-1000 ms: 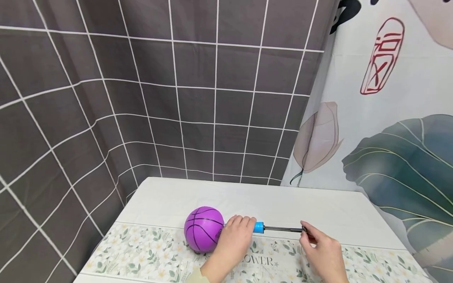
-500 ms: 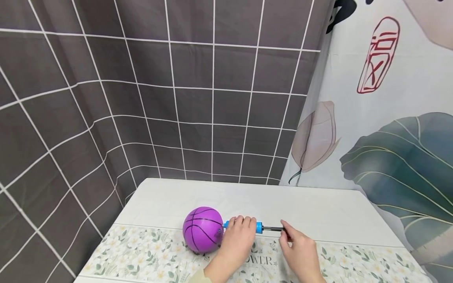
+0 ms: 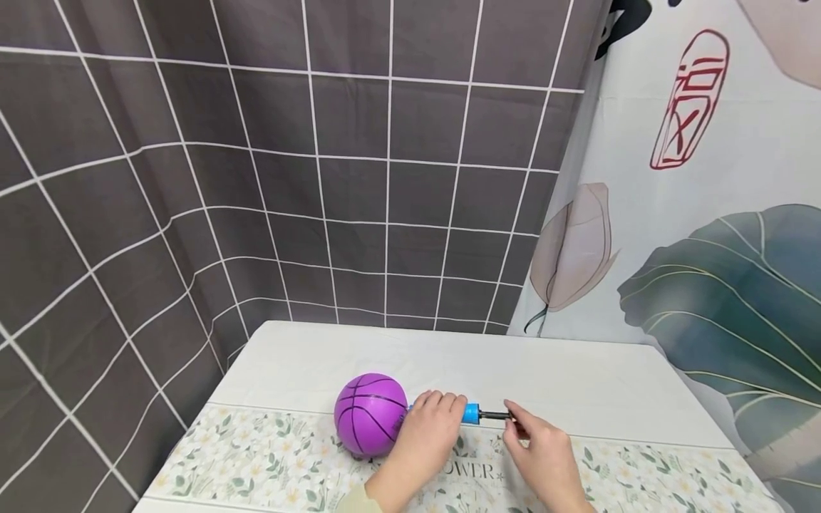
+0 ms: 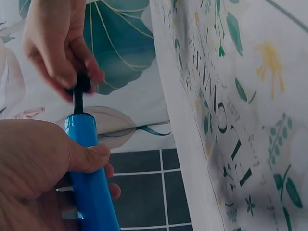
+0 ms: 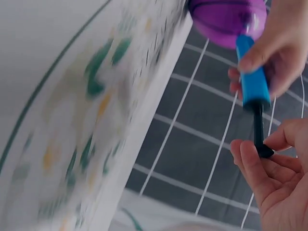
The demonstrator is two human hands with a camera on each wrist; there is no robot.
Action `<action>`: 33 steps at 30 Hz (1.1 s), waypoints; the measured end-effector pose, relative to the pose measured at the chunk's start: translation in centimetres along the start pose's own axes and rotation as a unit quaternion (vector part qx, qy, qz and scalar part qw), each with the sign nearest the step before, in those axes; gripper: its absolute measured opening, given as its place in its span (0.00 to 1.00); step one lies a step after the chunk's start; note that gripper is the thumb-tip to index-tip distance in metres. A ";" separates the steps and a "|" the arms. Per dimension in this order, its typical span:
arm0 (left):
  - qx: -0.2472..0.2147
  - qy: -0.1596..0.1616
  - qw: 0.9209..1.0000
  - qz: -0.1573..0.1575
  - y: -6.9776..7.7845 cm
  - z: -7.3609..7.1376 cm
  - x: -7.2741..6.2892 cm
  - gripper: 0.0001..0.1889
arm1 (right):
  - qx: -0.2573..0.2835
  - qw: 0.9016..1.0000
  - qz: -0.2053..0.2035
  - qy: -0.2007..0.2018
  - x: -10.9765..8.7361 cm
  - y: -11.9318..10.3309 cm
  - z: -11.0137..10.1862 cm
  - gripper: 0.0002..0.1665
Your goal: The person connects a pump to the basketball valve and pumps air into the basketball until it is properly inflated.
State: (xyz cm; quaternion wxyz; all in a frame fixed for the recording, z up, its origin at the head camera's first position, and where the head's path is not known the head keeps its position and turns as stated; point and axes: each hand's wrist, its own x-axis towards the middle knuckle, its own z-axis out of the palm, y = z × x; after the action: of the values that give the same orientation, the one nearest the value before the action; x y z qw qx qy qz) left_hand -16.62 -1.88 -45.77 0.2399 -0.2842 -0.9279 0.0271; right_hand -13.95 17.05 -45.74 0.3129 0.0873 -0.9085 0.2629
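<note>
A purple ball with black basketball lines rests on the table. Just to its right, my left hand grips the blue barrel of a hand pump, whose tip points at the ball. In the right wrist view the narrow end of the pump meets the purple ball. My right hand pinches the black handle at the other end. A short length of black rod shows between barrel and handle. The left wrist view has the left thumb and fingers wrapped round the barrel.
A white table cover with a flowered band lies beneath the hands. Behind and to the left hangs a dark grey curtain with white grid lines. A white cloth printed with large leaves hangs at the right.
My right hand has moved left toward the barrel, pushing the handle in, so less of the black rod shows. The left hand and the ball have stayed nearly in place.
</note>
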 end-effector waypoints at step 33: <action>0.010 -0.003 1.000 0.019 0.4 0.5 -0.1 0.24 | 0.015 0.999 0.022 -0.033 -0.2 -1.4 1.0 0.15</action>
State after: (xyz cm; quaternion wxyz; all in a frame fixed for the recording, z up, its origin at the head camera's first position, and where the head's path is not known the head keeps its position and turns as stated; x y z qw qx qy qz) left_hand -16.57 -1.58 -46.32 0.2399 -0.2990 -0.9227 0.0419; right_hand -13.88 15.33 -45.88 0.2756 0.0802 -0.9160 0.2802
